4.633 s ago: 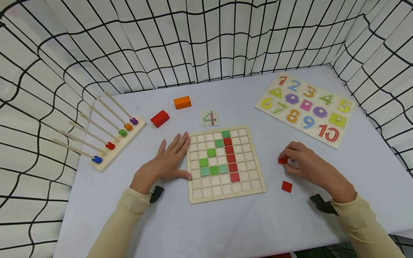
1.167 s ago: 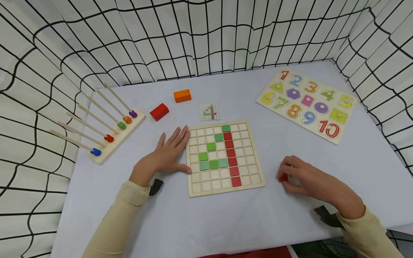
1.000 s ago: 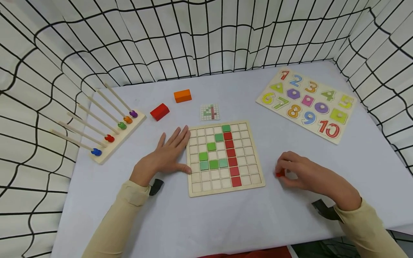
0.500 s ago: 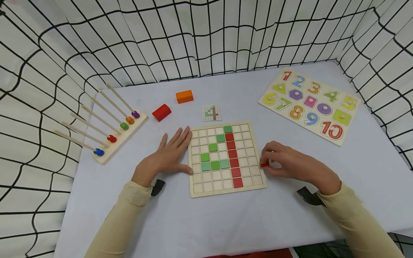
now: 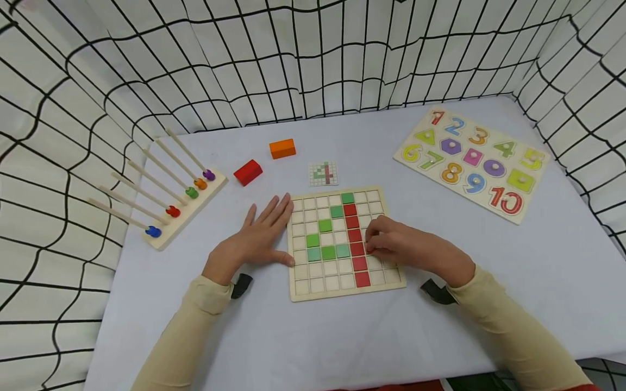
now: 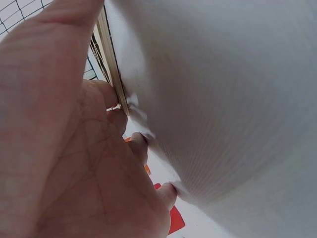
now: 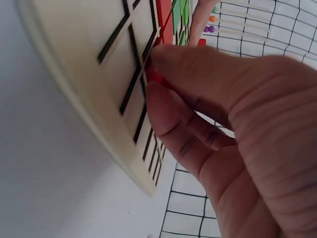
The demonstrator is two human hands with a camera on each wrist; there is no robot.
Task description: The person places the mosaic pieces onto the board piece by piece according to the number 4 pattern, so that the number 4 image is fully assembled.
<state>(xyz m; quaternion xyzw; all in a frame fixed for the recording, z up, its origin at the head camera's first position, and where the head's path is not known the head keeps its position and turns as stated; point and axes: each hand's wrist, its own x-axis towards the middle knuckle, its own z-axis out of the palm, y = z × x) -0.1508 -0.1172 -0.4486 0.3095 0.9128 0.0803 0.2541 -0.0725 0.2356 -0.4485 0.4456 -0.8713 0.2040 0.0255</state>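
A wooden grid board (image 5: 342, 295) lies mid-table, with several red tiles (image 5: 354, 235) set in one column and green tiles (image 5: 328, 252) forming a diagonal and a short row. My left hand (image 5: 254, 241) rests flat with spread fingers against the board's left edge. Over the board's right half, my right hand (image 5: 411, 247) pinches a red square tile (image 7: 153, 75) between thumb and fingers, just right of the red column. In the head view the fingers mostly cover that tile; the right wrist view shows it at the board's surface.
A small printed pattern card (image 5: 323, 174) lies behind the board. An orange block (image 5: 282, 149) and a red block (image 5: 248, 172) are at the back left, near a peg stand with beads (image 5: 183, 220). A number puzzle (image 5: 471, 163) sits back right. Black netting (image 5: 323, 70) surrounds the table.
My right hand has carried a red tile leftward from the table onto the board. Since the earliest frame, the red column has gained a tile at its bottom. The left hand stays put.
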